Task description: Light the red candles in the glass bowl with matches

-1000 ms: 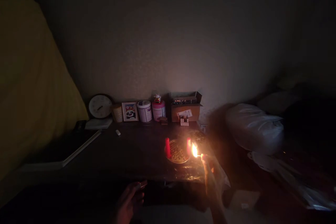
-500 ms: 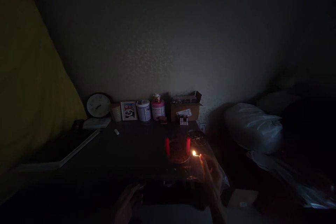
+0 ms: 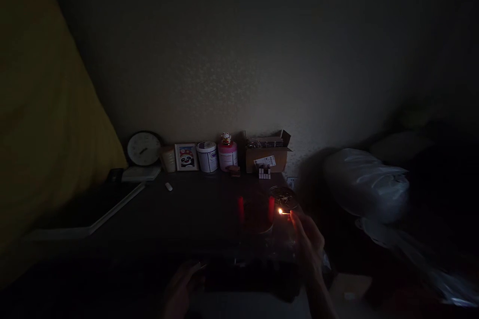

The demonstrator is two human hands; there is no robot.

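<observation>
A burning match (image 3: pixel 286 213) is pinched between the thumb and fingers of my right hand (image 3: pixel 307 237), its flame pointing left. Just left of the flame stands a red candle (image 3: pixel 271 209). A second red candle (image 3: pixel 240 210) is on the far side of a round dish (image 3: pixel 266 231), whose inside is too dark to make out. My left hand (image 3: pixel 182 284) is low at the table's front edge, its fingers curled around something mostly lost in the dark. Behind the flame lies a round tray (image 3: pixel 275 190) with several thin sticks in it.
Along the wall stand a round clock (image 3: pixel 143 148), a panda picture frame (image 3: pixel 186 157), a white tub (image 3: pixel 207 157), a pink tub (image 3: pixel 227 158) and an open cardboard box (image 3: pixel 279 159). A puzzle cube (image 3: pixel 264 173) sits before the box. White plastic bags (image 3: pixel 366 179) are at the right.
My right hand with the match has risen slightly and shifted right. The flame looks smaller, and the candles and dish are dimmer. My left hand has hardly moved.
</observation>
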